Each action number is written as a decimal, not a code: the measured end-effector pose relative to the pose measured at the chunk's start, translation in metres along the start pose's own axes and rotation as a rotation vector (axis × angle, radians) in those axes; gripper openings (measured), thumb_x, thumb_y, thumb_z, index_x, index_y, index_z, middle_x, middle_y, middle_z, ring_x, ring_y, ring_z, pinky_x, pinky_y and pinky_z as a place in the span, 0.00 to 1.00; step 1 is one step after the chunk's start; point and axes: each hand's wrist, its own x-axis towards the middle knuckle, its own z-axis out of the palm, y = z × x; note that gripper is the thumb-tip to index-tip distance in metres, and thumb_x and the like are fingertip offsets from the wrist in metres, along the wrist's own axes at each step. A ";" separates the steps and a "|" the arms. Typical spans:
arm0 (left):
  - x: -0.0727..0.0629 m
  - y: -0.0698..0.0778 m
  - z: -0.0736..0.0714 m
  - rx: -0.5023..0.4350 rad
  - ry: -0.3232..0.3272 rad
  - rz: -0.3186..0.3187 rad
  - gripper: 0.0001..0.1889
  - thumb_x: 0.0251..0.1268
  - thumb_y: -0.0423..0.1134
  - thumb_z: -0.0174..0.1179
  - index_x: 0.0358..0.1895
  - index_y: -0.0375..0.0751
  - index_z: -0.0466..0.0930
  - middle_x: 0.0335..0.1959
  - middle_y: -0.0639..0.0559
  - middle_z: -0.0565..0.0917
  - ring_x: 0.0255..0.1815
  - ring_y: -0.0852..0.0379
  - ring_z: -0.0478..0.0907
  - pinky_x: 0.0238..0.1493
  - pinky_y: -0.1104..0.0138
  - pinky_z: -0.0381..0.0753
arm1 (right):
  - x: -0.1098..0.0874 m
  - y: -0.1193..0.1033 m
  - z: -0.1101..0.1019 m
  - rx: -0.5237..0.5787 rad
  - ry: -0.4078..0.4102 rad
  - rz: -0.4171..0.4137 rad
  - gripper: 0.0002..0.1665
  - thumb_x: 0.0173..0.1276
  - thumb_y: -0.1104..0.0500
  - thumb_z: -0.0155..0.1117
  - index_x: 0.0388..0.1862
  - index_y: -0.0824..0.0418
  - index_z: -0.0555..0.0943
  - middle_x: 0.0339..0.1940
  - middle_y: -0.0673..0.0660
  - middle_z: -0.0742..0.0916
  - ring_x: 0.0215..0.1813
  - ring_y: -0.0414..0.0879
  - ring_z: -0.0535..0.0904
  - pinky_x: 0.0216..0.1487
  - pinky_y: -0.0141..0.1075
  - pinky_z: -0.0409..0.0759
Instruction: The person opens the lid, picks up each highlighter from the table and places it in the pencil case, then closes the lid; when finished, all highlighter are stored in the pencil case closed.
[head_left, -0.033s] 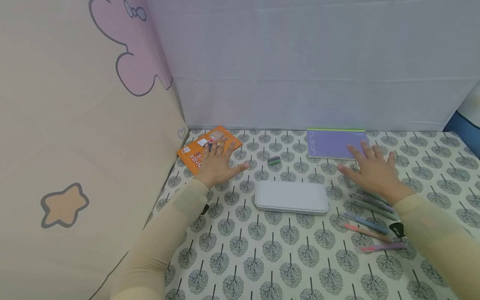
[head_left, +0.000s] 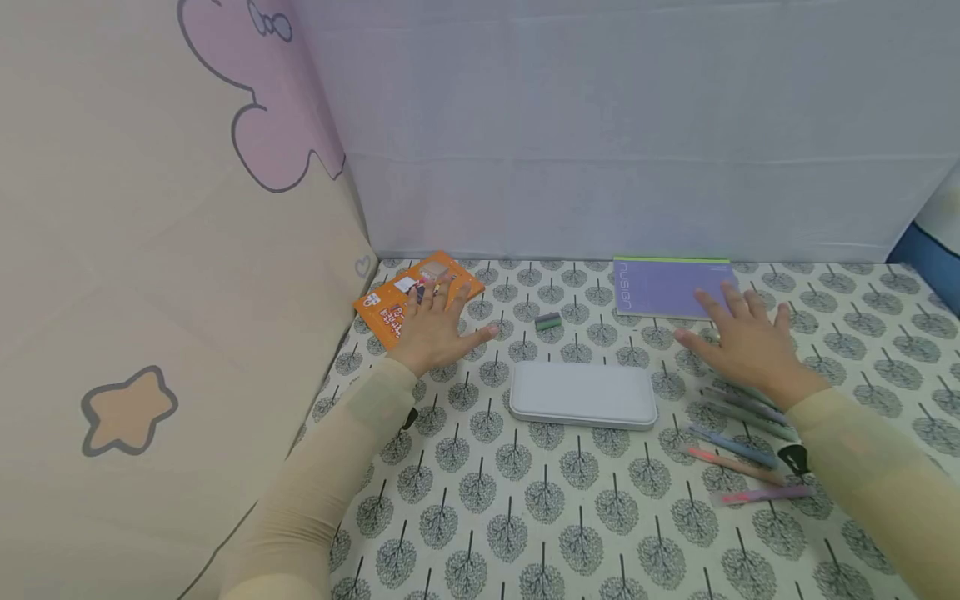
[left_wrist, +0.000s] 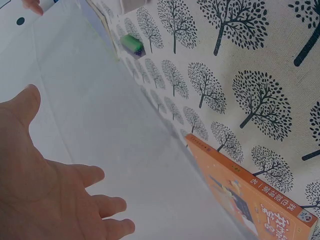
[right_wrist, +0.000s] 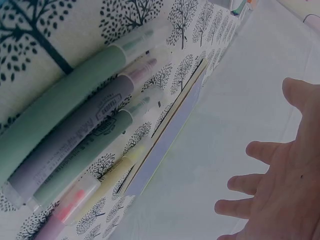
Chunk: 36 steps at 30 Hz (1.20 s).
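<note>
My left hand [head_left: 437, 329] is spread, palm down, over the near edge of an orange book [head_left: 381, 312]; it grips nothing. In the left wrist view its fingers stand apart from the book [left_wrist: 240, 195]. With fingers fanned out, my right hand [head_left: 750, 346] is just in front of a purple notebook [head_left: 667, 287] and holds nothing. Several capped markers [head_left: 731, 446] lie beside and below the right wrist, some partly hidden by it. The right wrist view shows green, purple and yellow markers [right_wrist: 75, 95] close up.
A white flat case [head_left: 583, 393] lies closed between the arms. Behind it is a small green and dark block [head_left: 548, 322]. A tree-print cloth [head_left: 525, 500] covers the table. A pale curtain [head_left: 600, 125] hangs at the back, and a cream patterned cloth [head_left: 150, 292] stands on the left.
</note>
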 end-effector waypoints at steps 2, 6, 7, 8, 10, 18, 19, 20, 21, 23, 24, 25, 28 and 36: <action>0.000 0.000 0.000 0.001 -0.001 0.002 0.55 0.51 0.85 0.25 0.79 0.56 0.36 0.79 0.45 0.33 0.79 0.42 0.28 0.77 0.46 0.23 | 0.000 0.000 0.000 -0.001 -0.001 -0.002 0.52 0.69 0.27 0.41 0.80 0.51 0.41 0.78 0.69 0.40 0.74 0.78 0.38 0.63 0.78 0.23; -0.001 0.001 -0.001 -0.003 0.004 0.010 0.55 0.52 0.85 0.25 0.79 0.55 0.37 0.79 0.45 0.34 0.79 0.43 0.28 0.77 0.47 0.22 | 0.000 0.000 0.000 0.007 -0.002 -0.007 0.51 0.69 0.27 0.42 0.80 0.51 0.41 0.78 0.70 0.41 0.73 0.79 0.37 0.62 0.78 0.22; -0.001 0.002 -0.001 -0.006 0.006 0.012 0.54 0.52 0.84 0.26 0.79 0.55 0.37 0.79 0.45 0.34 0.79 0.43 0.28 0.77 0.46 0.23 | 0.000 0.000 0.000 0.010 -0.001 -0.009 0.51 0.69 0.27 0.42 0.80 0.51 0.42 0.78 0.70 0.41 0.73 0.79 0.37 0.62 0.78 0.22; -0.002 0.002 -0.002 -0.009 0.009 0.014 0.54 0.53 0.84 0.26 0.79 0.54 0.38 0.79 0.45 0.34 0.79 0.43 0.28 0.77 0.46 0.23 | 0.000 0.000 0.000 0.013 0.000 -0.009 0.51 0.69 0.27 0.42 0.80 0.51 0.42 0.78 0.70 0.42 0.73 0.79 0.37 0.62 0.78 0.22; -0.002 0.002 -0.002 -0.015 0.012 0.017 0.54 0.53 0.84 0.28 0.79 0.54 0.38 0.79 0.45 0.34 0.79 0.42 0.29 0.77 0.46 0.24 | 0.000 0.000 0.000 0.017 0.002 -0.010 0.51 0.68 0.27 0.42 0.80 0.51 0.42 0.78 0.70 0.41 0.73 0.79 0.37 0.62 0.77 0.21; -0.003 0.002 -0.001 -0.044 0.006 0.027 0.54 0.55 0.82 0.36 0.79 0.55 0.35 0.80 0.45 0.34 0.80 0.42 0.31 0.78 0.47 0.26 | -0.003 -0.006 -0.001 0.042 0.023 -0.045 0.53 0.67 0.28 0.47 0.80 0.50 0.41 0.78 0.70 0.42 0.74 0.78 0.37 0.64 0.75 0.20; -0.003 0.003 -0.001 -0.047 0.006 0.032 0.54 0.55 0.81 0.37 0.79 0.55 0.35 0.80 0.45 0.34 0.80 0.42 0.32 0.78 0.46 0.27 | -0.003 -0.007 -0.001 0.052 0.028 -0.054 0.54 0.66 0.28 0.49 0.80 0.51 0.41 0.78 0.70 0.42 0.74 0.78 0.37 0.65 0.75 0.21; -0.003 0.003 -0.001 -0.051 0.006 0.037 0.54 0.54 0.81 0.39 0.79 0.56 0.34 0.80 0.45 0.34 0.80 0.42 0.32 0.78 0.47 0.27 | -0.002 -0.008 -0.002 0.061 0.033 -0.064 0.55 0.65 0.28 0.51 0.80 0.51 0.41 0.78 0.71 0.43 0.74 0.78 0.38 0.66 0.75 0.23; -0.003 0.003 -0.001 -0.054 0.007 0.044 0.55 0.54 0.81 0.40 0.79 0.56 0.33 0.80 0.45 0.35 0.80 0.43 0.32 0.78 0.47 0.28 | -0.002 -0.010 -0.002 0.067 0.039 -0.074 0.56 0.65 0.29 0.53 0.80 0.51 0.41 0.78 0.72 0.45 0.74 0.77 0.40 0.67 0.75 0.25; -0.004 0.004 0.000 -0.066 0.011 0.061 0.57 0.52 0.82 0.42 0.79 0.56 0.31 0.80 0.46 0.35 0.80 0.44 0.33 0.79 0.48 0.29 | -0.001 -0.013 -0.002 0.079 0.049 -0.093 0.59 0.63 0.29 0.57 0.80 0.51 0.41 0.78 0.72 0.47 0.74 0.77 0.43 0.68 0.74 0.29; -0.004 0.004 0.000 -0.066 0.015 0.071 0.58 0.51 0.82 0.43 0.79 0.56 0.31 0.80 0.46 0.36 0.80 0.45 0.33 0.79 0.48 0.30 | -0.001 -0.014 -0.001 0.084 0.056 -0.104 0.60 0.61 0.30 0.59 0.80 0.52 0.41 0.77 0.73 0.49 0.74 0.76 0.45 0.69 0.74 0.33; -0.004 0.005 0.001 -0.071 0.017 0.083 0.59 0.49 0.83 0.43 0.79 0.56 0.30 0.80 0.47 0.36 0.80 0.46 0.33 0.79 0.49 0.31 | -0.001 -0.016 -0.001 0.094 0.059 -0.112 0.62 0.60 0.30 0.61 0.80 0.51 0.41 0.77 0.73 0.51 0.74 0.76 0.47 0.69 0.74 0.36; -0.004 0.007 0.004 -0.119 0.035 0.120 0.62 0.45 0.83 0.48 0.78 0.57 0.28 0.80 0.49 0.36 0.81 0.49 0.34 0.80 0.50 0.34 | -0.001 -0.021 -0.001 0.132 0.059 -0.128 0.65 0.56 0.30 0.65 0.80 0.50 0.40 0.77 0.72 0.52 0.74 0.74 0.48 0.70 0.73 0.39; -0.006 0.016 0.012 -0.477 0.052 0.174 0.68 0.35 0.72 0.70 0.72 0.79 0.22 0.80 0.59 0.39 0.79 0.46 0.44 0.74 0.40 0.51 | -0.003 -0.034 0.004 0.318 0.063 -0.163 0.69 0.48 0.35 0.75 0.80 0.43 0.43 0.78 0.68 0.55 0.75 0.72 0.50 0.66 0.75 0.49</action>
